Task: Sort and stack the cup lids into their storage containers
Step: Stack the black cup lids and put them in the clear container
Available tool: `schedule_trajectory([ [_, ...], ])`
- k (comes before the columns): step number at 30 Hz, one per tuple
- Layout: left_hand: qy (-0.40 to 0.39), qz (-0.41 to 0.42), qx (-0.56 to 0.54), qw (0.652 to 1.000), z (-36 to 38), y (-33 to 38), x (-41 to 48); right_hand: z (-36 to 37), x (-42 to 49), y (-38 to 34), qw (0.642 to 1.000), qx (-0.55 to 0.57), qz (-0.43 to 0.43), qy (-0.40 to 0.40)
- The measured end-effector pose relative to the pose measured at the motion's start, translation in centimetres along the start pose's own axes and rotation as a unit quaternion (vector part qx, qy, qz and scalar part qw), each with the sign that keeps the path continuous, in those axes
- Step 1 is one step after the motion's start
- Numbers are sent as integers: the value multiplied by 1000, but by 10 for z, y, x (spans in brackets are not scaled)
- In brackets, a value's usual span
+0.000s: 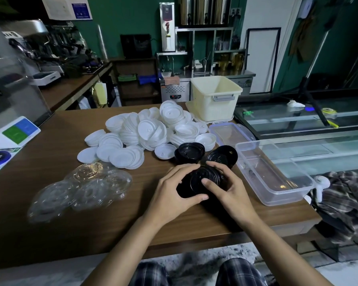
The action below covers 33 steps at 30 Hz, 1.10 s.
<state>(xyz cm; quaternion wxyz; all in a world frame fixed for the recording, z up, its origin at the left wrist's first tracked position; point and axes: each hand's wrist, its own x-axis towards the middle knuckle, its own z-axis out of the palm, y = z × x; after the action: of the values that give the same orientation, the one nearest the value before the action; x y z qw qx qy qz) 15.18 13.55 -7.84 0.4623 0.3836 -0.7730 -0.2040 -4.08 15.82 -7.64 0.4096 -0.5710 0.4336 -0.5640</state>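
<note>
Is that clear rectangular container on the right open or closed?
Open. The clear container has no lid on it; a clear lid lies flat on the table beside it.

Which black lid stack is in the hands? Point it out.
The nearest black stack, held between left hand and right hand; the rear-left black stack and rear-right black stack lie beyond the hands.

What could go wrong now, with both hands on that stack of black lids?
The black lids, held between the left hand and right hand, may slip and scatter. The clear tub sits close to the right edge of the table; a knock while loading could tip it off.
</note>
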Motion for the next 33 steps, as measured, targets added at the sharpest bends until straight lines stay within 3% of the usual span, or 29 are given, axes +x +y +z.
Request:
schedule_trajectory([
  [4, -12, -22, -63, 998, -4, -2, -2, 1, 3, -3, 1000, -6, -20, -8],
  [8, -21, -115, -173, 978, -12, -5, 4, -1, 3, -7, 999, -1, -34, -27],
  [15, -70, -146, -190, 968, -19, -6, 11, 1, -3, -4, 998, 34, -32, -36],
  [21, -37, -75, -27, 996, -24, -12, -2, 4, -11, 4, 999, 30, -29, -11],
  [25, -67, -30, 120, 990, -36, -30, -17, 2, -12, 11, 1000, 15, -24, 7],
  [28, -78, -21, 157, 984, -36, -46, -25, 3, -9, 16, 1000, 4, -23, 16],
  [33, -28, -8, 162, 986, -37, -53, -29, 7, 3, 15, 999, 4, -24, 26],
])
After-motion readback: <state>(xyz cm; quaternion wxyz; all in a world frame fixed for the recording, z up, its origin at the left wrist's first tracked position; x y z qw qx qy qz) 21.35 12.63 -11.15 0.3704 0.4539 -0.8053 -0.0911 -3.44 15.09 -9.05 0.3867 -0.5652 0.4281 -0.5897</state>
